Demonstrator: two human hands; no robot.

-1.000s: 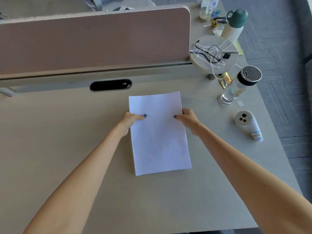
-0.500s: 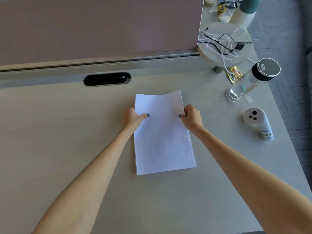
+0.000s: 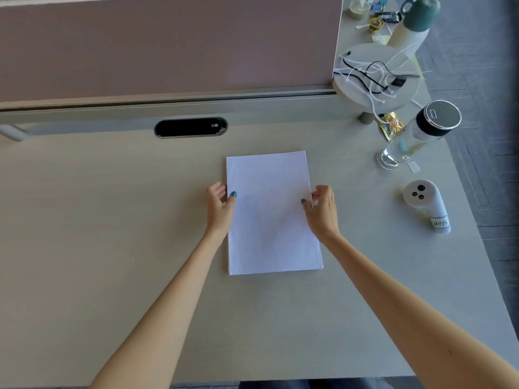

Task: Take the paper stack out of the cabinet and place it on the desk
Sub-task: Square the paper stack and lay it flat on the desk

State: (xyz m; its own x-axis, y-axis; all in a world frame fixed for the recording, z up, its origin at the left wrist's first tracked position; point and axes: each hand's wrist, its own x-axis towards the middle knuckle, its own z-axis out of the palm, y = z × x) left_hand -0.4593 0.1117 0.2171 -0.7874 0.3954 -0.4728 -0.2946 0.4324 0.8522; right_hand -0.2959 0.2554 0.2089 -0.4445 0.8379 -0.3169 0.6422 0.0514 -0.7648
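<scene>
The white paper stack (image 3: pixel 272 214) lies flat on the light wooden desk (image 3: pixel 112 248), a little right of centre. My left hand (image 3: pixel 220 209) is at its left edge with the fingers spread beside the paper and only the thumb tip over the sheet. My right hand (image 3: pixel 323 213) is at the right edge, fingers loosely curled and apart, its thumb tip just over the paper. Neither hand has fingers under the stack. No cabinet is in view.
A pinkish divider panel (image 3: pixel 168 46) runs along the desk's back, with a black cable slot (image 3: pixel 191 127) below it. To the right are a clear bottle (image 3: pixel 415 136), a white labelled device (image 3: pixel 427 204), a round stand with cables (image 3: pixel 376 80) and a green-capped flask (image 3: pixel 412 23).
The paper's far end, bowed up before, now rests flat. Both hands have slackened their hold and their fingers have come out from the stack's edges.
</scene>
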